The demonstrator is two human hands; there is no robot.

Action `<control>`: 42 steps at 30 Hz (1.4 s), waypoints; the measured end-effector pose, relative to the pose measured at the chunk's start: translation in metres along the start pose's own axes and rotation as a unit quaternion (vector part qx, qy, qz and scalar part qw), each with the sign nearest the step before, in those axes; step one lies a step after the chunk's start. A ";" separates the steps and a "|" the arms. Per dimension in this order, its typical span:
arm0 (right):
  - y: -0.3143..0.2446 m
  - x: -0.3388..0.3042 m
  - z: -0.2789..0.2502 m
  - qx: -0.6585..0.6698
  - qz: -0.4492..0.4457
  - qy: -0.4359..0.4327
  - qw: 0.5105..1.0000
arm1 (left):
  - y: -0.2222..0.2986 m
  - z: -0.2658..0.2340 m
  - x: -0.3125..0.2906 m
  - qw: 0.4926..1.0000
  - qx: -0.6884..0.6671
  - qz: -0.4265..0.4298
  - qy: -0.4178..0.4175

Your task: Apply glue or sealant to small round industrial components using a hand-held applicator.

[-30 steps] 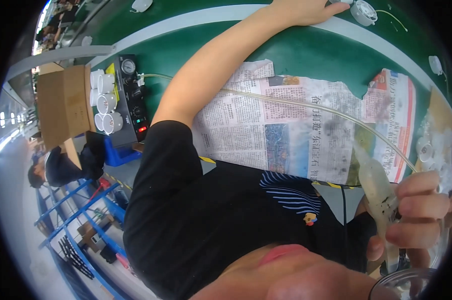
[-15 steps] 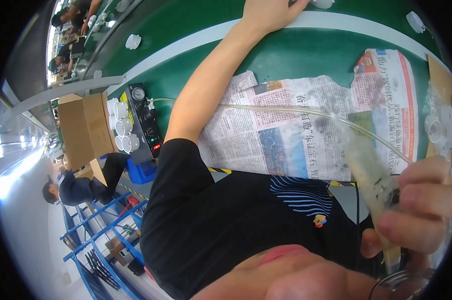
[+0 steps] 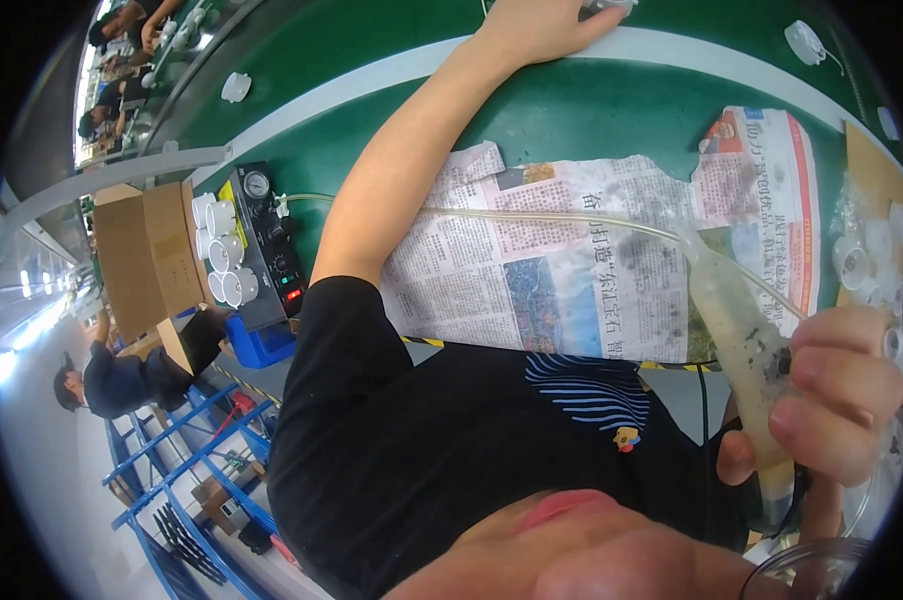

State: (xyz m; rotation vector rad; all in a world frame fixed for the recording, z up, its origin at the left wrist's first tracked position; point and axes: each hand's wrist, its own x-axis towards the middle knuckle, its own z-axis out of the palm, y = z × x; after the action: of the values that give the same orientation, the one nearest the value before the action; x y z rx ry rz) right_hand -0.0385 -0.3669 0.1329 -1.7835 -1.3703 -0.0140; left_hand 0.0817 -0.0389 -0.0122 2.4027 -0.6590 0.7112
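My right hand [image 3: 846, 395] is closed around a cream-filled translucent dispensing syringe [image 3: 729, 325], held tilted close to me with its narrow tip upward over a newspaper sheet [image 3: 561, 270]. Dark smudges mark the barrel. Stretched out across the green work surface, my left arm ends at the top edge, where my left hand [image 3: 536, 28] has its thumb against a white round plastic part [image 3: 611, 6]. The picture's edge cuts off its other fingers. A clear tube [image 3: 531, 214] runs over the paper from a black dispenser box [image 3: 269, 240] toward my right hand.
Several white cups [image 3: 221, 250] stand by the dispenser, beside an open cardboard box [image 3: 141, 260]. Loose white parts lie farther off, one at left [image 3: 236, 87] and one at right [image 3: 804, 43]. Clear bagged parts [image 3: 861, 250] are at the right. Other people work at the left.
My left hand has come to the white round part, which now sits at its thumb. The syringe shows more sharply, still in my right hand. The whole view has shifted slightly.
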 end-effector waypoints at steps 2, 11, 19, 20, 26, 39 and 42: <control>-0.002 -0.004 0.003 0.001 0.008 0.007 1.000 | 0.000 0.001 0.000 1.000 -0.002 -0.011 0.007; -0.011 -0.013 -0.001 -0.003 0.028 0.021 0.999 | 0.000 0.005 0.003 0.999 0.013 -0.031 -0.013; -0.010 -0.008 -0.010 -0.017 0.027 -0.016 0.999 | -0.001 0.001 0.001 0.999 0.019 -0.036 0.005; -0.009 -0.007 -0.011 -0.019 0.029 -0.021 0.999 | -0.001 0.001 0.001 0.999 0.013 -0.044 0.001; -0.009 0.002 -0.011 -0.016 0.002 -0.026 1.000 | -0.002 0.001 0.000 0.999 -0.005 -0.041 -0.003; -0.005 -0.008 -0.012 0.015 0.013 -0.003 1.000 | 0.000 0.002 0.003 0.999 -0.030 -0.022 -0.020; -0.002 -0.010 -0.008 0.020 -0.023 0.012 0.999 | 0.003 0.002 0.003 1.000 0.023 0.006 -0.010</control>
State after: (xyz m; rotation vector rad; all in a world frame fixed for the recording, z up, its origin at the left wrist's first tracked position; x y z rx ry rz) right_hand -0.0407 -0.3800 0.1343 -1.7128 -1.3843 -0.0324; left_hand 0.0834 -0.0432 -0.0109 2.4524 -0.6730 0.7170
